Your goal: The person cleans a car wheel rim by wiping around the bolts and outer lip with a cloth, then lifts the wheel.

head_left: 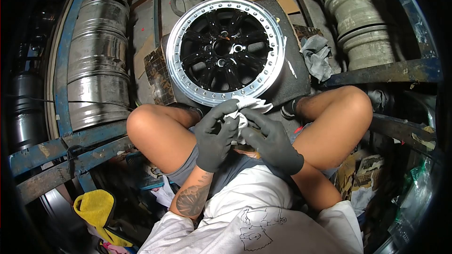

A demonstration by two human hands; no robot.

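Far left: yellow cloth (95,207), low down, beside a blue metal frame (62,84). Behind the frame, a row of shiny metal barrels (98,59). Left hand (215,136), dark-gloved: fingers curled, pinching white cloth (250,105). Wheel (211,55), black spokes, bright studded lip, lies face up on a grey pad (295,77) just beyond both hands. Cloth sits at its near edge; contact unclear. Right hand (278,146), also gloved: fingers and thumb bent in, holding the same cloth. Right of pad: crumpled grey rag (318,57), then dull metal barrels (365,28).
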